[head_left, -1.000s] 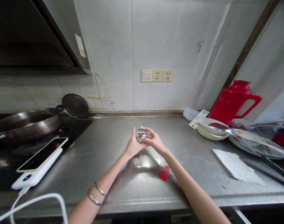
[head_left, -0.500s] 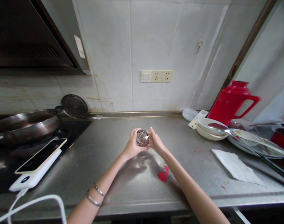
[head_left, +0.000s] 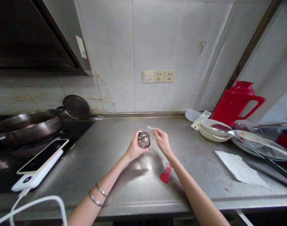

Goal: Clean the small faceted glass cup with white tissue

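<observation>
My left hand point(head_left: 134, 147) is closed round a small round lump wrapped in shiny silver foil point(head_left: 143, 139), held above the steel counter point(head_left: 124, 182). My right hand point(head_left: 161, 140) sits just right of it, fingers pinched on a small pale strip of wrapper point(head_left: 150, 128) pulled away from the lump. A torn red scrap point(head_left: 166, 175) lies on the counter below my right forearm.
A wok point(head_left: 25, 124) and round lid point(head_left: 76, 106) stand at the left, with a phone on a power bank point(head_left: 38, 163) and white cable point(head_left: 39, 204). Stacked bowls point(head_left: 214, 129), plates, a red jug point(head_left: 236, 102) and a white paper napkin point(head_left: 240, 169) lie at the right.
The foil lump was turned in my hands. My right hand has drawn away to the right, peeling a pale strip off it. My left hand keeps hold.
</observation>
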Demonstrator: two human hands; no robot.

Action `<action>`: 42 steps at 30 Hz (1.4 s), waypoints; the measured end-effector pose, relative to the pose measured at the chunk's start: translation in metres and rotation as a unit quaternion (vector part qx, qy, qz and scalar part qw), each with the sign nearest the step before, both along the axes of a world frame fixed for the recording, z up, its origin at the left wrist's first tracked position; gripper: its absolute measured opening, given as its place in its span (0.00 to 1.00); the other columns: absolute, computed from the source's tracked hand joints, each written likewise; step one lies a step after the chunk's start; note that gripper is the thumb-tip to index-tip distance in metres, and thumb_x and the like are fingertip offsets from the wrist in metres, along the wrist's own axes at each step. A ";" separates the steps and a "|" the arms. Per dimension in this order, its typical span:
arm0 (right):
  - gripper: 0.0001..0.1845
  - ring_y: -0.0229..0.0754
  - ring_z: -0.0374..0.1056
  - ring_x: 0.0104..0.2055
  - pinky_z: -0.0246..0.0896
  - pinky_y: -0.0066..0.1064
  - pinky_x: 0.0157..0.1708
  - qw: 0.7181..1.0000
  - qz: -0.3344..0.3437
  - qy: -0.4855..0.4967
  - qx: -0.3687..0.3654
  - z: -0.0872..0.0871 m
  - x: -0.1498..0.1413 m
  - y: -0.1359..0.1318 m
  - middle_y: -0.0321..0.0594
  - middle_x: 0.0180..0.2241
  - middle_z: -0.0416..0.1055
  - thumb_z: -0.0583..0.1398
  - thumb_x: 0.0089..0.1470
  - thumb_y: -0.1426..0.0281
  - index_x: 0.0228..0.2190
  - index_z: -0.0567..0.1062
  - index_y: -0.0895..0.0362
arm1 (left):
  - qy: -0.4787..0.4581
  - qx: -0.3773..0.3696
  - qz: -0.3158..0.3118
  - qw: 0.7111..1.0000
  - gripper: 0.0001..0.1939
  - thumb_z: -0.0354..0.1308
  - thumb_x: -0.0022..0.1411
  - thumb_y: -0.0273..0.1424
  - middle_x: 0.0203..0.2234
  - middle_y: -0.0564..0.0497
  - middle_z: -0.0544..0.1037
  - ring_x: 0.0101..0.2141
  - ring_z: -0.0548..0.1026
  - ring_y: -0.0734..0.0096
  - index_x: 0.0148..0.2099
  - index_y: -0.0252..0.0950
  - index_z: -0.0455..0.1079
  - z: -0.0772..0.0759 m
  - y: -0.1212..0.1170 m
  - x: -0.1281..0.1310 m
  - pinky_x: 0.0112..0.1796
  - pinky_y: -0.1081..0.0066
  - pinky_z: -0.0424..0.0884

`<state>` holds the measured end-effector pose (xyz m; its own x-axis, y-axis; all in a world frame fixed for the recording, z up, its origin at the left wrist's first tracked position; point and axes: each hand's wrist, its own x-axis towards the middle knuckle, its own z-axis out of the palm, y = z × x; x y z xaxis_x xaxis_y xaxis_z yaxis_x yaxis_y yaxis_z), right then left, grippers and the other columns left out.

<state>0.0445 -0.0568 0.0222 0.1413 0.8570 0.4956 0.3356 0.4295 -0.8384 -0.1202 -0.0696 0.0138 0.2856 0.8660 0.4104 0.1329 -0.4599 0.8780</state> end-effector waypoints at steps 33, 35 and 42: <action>0.15 0.46 0.75 0.42 0.68 0.35 0.43 0.984 0.101 -0.116 0.092 0.014 -0.008 -0.026 0.40 0.38 0.80 0.54 0.55 0.70 0.36 0.81 0.54 | 0.051 -0.023 -0.046 0.997 0.39 0.68 0.41 0.26 0.40 0.47 0.73 0.38 0.74 0.64 0.55 0.34 0.56 -0.014 0.001 0.004 0.39 0.66 0.70; 0.15 0.46 0.75 0.42 0.68 0.35 0.45 0.982 0.115 -0.112 0.099 0.015 -0.007 -0.027 0.40 0.38 0.80 0.54 0.54 0.70 0.34 0.81 0.54 | 0.047 -0.016 -0.042 0.998 0.39 0.68 0.40 0.25 0.42 0.46 0.74 0.39 0.75 0.63 0.54 0.34 0.56 -0.013 0.001 0.003 0.40 0.66 0.70; 0.15 0.48 0.75 0.43 0.68 0.37 0.45 0.992 0.085 -0.037 0.087 0.018 -0.004 -0.026 0.41 0.38 0.80 0.54 0.56 0.67 0.35 0.81 0.54 | 0.035 -0.032 -0.008 0.999 0.38 0.69 0.40 0.26 0.44 0.44 0.73 0.42 0.74 0.63 0.52 0.35 0.57 -0.015 0.009 -0.002 0.43 0.64 0.69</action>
